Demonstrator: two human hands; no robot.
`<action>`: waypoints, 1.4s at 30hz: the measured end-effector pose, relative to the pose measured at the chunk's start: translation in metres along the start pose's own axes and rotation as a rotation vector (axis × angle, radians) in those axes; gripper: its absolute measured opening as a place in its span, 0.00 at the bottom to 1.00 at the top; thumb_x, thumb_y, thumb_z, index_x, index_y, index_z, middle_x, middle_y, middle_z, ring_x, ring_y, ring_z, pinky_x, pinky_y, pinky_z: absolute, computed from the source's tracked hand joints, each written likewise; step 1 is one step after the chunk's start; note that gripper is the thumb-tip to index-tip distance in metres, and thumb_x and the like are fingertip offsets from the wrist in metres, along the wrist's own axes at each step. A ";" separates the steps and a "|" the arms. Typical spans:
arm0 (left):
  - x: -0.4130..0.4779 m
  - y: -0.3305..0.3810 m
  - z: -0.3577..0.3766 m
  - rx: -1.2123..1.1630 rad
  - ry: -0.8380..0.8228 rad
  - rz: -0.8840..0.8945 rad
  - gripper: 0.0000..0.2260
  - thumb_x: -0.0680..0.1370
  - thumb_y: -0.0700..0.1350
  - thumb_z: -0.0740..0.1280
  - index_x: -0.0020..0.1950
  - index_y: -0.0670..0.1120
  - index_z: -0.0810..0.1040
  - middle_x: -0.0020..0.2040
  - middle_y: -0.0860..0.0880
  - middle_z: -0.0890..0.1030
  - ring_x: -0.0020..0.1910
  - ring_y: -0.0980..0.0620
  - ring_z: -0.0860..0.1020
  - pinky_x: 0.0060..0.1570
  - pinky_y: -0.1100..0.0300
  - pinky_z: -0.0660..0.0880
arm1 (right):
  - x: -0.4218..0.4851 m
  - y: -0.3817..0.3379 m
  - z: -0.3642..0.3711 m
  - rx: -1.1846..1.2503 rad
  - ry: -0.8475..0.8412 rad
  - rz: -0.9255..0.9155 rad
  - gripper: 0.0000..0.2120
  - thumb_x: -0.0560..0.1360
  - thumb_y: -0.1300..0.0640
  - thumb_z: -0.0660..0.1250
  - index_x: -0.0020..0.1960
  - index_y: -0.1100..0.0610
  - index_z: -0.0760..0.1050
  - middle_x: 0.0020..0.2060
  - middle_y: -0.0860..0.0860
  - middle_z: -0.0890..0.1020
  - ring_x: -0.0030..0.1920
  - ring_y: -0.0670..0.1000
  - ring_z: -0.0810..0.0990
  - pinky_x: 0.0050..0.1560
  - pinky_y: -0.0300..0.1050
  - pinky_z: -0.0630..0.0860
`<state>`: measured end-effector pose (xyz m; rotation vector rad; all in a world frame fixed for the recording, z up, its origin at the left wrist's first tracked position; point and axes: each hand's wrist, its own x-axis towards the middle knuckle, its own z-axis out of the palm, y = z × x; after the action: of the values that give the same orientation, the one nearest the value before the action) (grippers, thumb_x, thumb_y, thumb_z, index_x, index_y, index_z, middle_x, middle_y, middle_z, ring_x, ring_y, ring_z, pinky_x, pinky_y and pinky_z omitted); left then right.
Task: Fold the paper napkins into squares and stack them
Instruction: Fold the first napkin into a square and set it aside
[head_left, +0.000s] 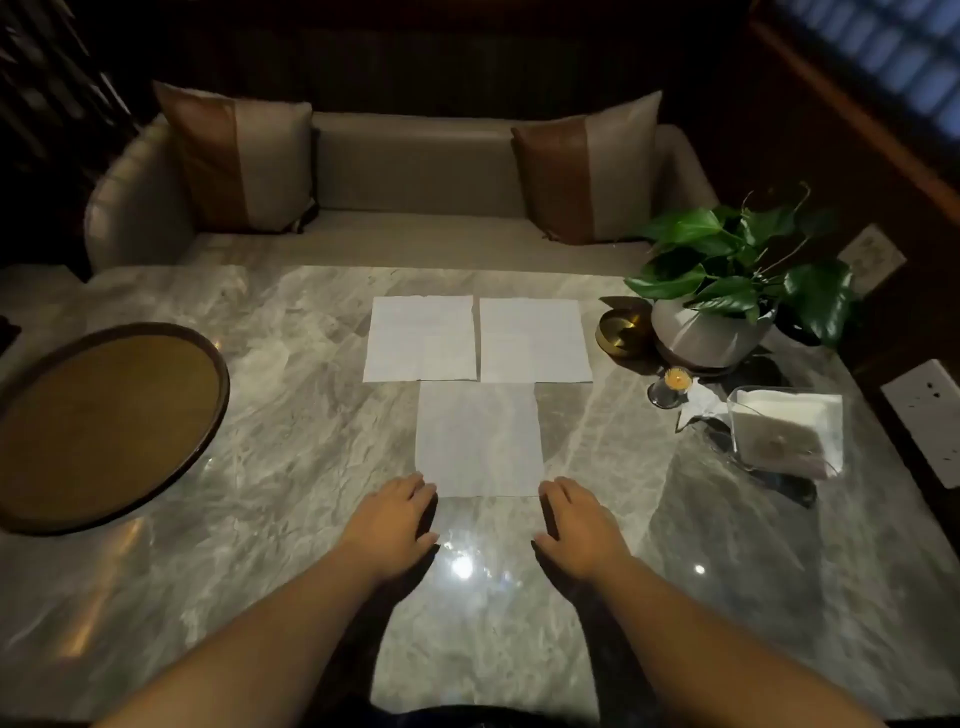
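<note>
Grey marble table (260, 415) holds three thin, flat white napkins (421, 339); left hand (395, 525) and right hand (576, 530) rest palm-down, fingers relaxed, flanking the nearest napkin (479, 439).

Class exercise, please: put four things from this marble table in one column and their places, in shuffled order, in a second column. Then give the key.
Things
1. round brown wooden tray
2. green leafy plant in a grey pot
3. clear plastic holder of white napkins
4. nearest flat white paper napkin

Places
a. near corners by the left hand and right hand
b. left side of the grey marble table
c. far right
d. right side, nearer than the plant

Pairs: 1-b, 2-c, 3-d, 4-a
</note>
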<state>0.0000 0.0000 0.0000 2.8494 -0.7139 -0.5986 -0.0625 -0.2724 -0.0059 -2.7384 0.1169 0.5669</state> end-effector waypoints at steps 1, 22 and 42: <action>0.006 0.002 -0.001 -0.054 0.003 -0.014 0.29 0.78 0.59 0.64 0.76 0.50 0.63 0.77 0.49 0.62 0.74 0.48 0.63 0.70 0.51 0.67 | 0.004 0.001 -0.001 0.026 0.017 0.000 0.30 0.77 0.44 0.65 0.75 0.52 0.62 0.72 0.50 0.67 0.70 0.54 0.68 0.68 0.53 0.71; 0.057 -0.012 0.027 -0.369 0.210 -0.245 0.13 0.75 0.47 0.73 0.57 0.49 0.76 0.75 0.45 0.66 0.78 0.41 0.55 0.73 0.40 0.56 | 0.072 0.016 0.022 0.322 0.170 0.067 0.16 0.73 0.50 0.74 0.52 0.42 0.67 0.80 0.50 0.55 0.80 0.55 0.53 0.77 0.57 0.56; 0.060 -0.018 0.007 -0.508 0.123 -0.249 0.03 0.76 0.45 0.72 0.42 0.49 0.84 0.76 0.48 0.63 0.76 0.47 0.58 0.73 0.48 0.57 | 0.070 0.009 0.007 0.429 0.174 0.061 0.14 0.70 0.42 0.71 0.51 0.45 0.72 0.77 0.51 0.62 0.79 0.54 0.53 0.76 0.57 0.58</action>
<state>0.0528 -0.0131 -0.0310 2.4783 -0.1517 -0.5365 -0.0020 -0.2795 -0.0429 -2.3643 0.3258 0.2776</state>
